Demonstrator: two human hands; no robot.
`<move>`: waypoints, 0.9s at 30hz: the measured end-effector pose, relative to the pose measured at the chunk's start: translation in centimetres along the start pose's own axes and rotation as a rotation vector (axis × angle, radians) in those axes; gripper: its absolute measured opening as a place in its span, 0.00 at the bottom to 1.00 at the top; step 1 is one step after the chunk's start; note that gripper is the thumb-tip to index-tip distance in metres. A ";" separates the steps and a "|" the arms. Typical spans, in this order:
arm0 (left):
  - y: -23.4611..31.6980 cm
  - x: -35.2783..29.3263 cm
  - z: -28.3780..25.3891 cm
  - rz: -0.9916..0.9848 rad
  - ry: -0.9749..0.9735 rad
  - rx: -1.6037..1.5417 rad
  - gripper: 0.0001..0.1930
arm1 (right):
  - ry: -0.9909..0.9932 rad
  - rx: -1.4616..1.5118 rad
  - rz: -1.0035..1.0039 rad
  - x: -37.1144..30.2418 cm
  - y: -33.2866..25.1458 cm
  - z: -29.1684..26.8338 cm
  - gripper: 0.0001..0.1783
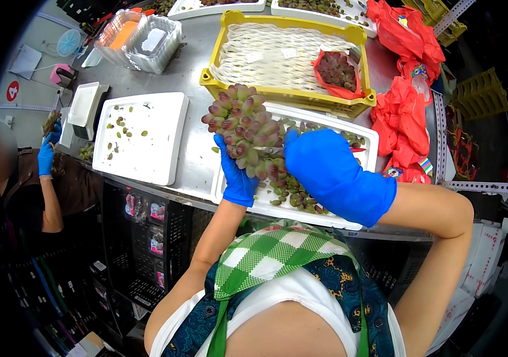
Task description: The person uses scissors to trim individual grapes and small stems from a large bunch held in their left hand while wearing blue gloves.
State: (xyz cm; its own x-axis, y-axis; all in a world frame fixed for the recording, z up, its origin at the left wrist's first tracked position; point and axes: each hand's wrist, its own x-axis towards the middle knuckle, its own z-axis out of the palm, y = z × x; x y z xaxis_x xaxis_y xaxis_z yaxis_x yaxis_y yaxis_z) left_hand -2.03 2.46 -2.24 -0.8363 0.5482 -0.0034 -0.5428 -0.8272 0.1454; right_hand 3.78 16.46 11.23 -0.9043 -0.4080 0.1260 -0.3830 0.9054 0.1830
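A bunch of reddish-green grapes (242, 122) is held up over a white tray (218, 184), with the blue-gloved fingers of my left hand (236, 178) supporting it from below. My right hand (331, 172), also in a blue glove, is closed at the bunch's right side. From it a grey metal tip points into the grapes and a red end shows behind, which look like scissors (357, 150); the glove hides most of them. Loose grapes (298, 199) and small clusters lie in the tray beneath.
Behind the tray stands a yellow crate (290, 98) lined with white foam netting, holding a red-wrapped grape bunch (337, 70). Red bags (403, 113) lie at right. A second white tray (144, 137), a scale (87, 110) and clear plastic boxes (153, 44) are left, near a co-worker's gloved hand (46, 156).
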 end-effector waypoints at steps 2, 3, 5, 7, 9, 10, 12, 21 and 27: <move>0.0 0.1 0.2 0.016 0.030 0.084 0.34 | -0.002 0.032 -0.021 -0.3 -0.1 -0.1 0.07; 0.2 0.1 0.0 0.018 0.029 0.085 0.34 | -0.001 0.042 -0.029 -0.4 -0.1 -0.1 0.07; 0.6 0.2 -0.8 0.037 0.120 0.159 0.34 | -0.014 -0.002 -0.053 -0.9 -0.3 -0.1 0.10; 1.1 0.3 -0.9 0.020 0.065 0.117 0.34 | 0.016 0.040 -0.026 -1.2 -0.5 -0.3 0.11; 1.2 0.3 -0.8 -0.001 0.009 0.075 0.34 | 0.045 0.082 0.003 -1.1 -0.5 -0.6 0.12; 1.1 0.3 -0.6 0.017 0.043 0.059 0.34 | -0.007 -0.015 0.024 -0.9 -0.3 -0.8 0.12; 0.9 0.5 -0.4 0.033 0.075 0.043 0.34 | -0.057 -0.113 0.047 -0.6 -0.1 -0.8 0.12; 0.0 0.8 0.0 0.027 0.103 0.046 0.32 | -0.169 -0.185 0.158 1.1 -0.5 0.4 0.08; -0.4 0.5 -0.2 0.045 0.142 0.129 0.31 | -0.221 -0.205 0.113 1.7 -1.1 -0.4 0.03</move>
State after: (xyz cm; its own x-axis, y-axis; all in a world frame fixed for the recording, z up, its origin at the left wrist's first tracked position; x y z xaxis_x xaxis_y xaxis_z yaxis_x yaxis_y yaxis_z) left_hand -2.27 3.06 -2.47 -0.8671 0.4803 -0.1321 -0.4976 -0.8230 0.2738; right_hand 2.76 14.70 11.63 -0.9667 -0.2503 -0.0535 -0.2517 0.8920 0.3755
